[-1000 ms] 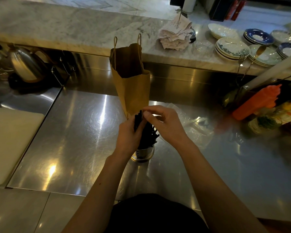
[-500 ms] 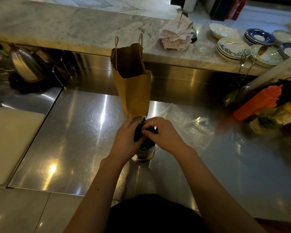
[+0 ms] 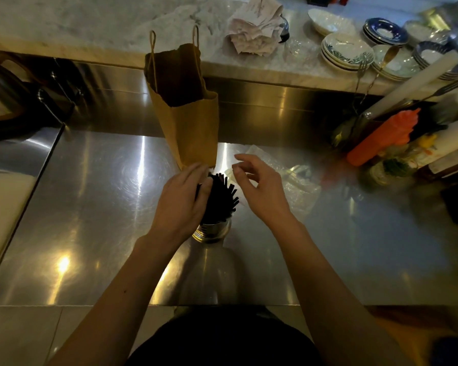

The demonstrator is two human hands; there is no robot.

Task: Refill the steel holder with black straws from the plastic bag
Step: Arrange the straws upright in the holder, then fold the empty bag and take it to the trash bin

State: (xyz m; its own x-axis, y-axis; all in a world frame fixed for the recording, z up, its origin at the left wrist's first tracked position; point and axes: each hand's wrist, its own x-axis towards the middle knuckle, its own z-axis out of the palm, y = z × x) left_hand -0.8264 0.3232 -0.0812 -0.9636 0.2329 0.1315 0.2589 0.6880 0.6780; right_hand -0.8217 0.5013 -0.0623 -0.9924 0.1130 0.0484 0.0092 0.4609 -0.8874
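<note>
A round steel holder [image 3: 212, 231] stands on the steel counter, packed with black straws [image 3: 221, 198] that fan out above its rim. My left hand [image 3: 181, 200] rests flat against the left side of the straw bundle, fingers extended. To the right of the straws hovers my right hand [image 3: 259, 187], fingers spread and curled, holding nothing. The clear plastic bag [image 3: 292, 178] lies crumpled and flat on the counter behind my right hand.
A brown paper bag [image 3: 188, 112] stands upright just behind the holder. An orange squeeze bottle [image 3: 381, 140] and jars crowd the right side. Stacked plates [image 3: 347, 48] and crumpled paper [image 3: 254, 27] sit on the marble ledge. A kettle [image 3: 0, 93] is at far left.
Both hands were closed together over the straw tops; now my right hand has lifted off to the right and spread out, and my left hand has flattened against the bundle.
</note>
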